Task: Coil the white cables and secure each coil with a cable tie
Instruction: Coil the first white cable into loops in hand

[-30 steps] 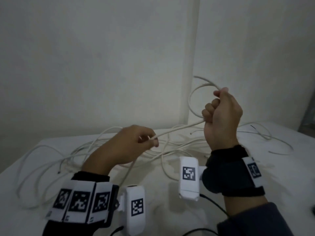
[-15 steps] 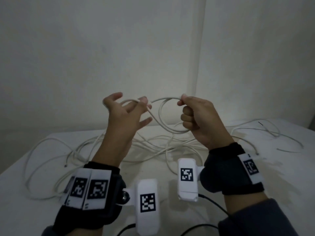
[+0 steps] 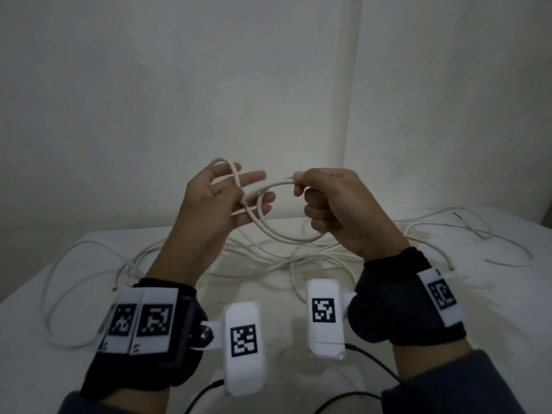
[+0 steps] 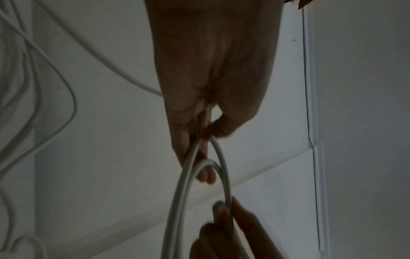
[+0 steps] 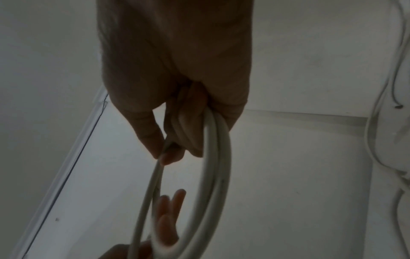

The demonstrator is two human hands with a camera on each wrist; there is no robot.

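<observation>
Status | right grip (image 3: 337,210) clenched on white cable (image 3: 279,184) coil | left grip (image 3: 209,210) pinching it (fingers straight) | wrist tags (image 3: 155,324): square codes

White cable (image 3: 279,183), white table (image 3: 286,333), blk wrist straps (image 3: 167,369) w/ blk-&-white grid-pattern tags (image 3: 155,321), grey sleeve (image 3: 448,389)

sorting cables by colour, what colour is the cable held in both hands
The cable is white, clearest in the head view.
</observation>
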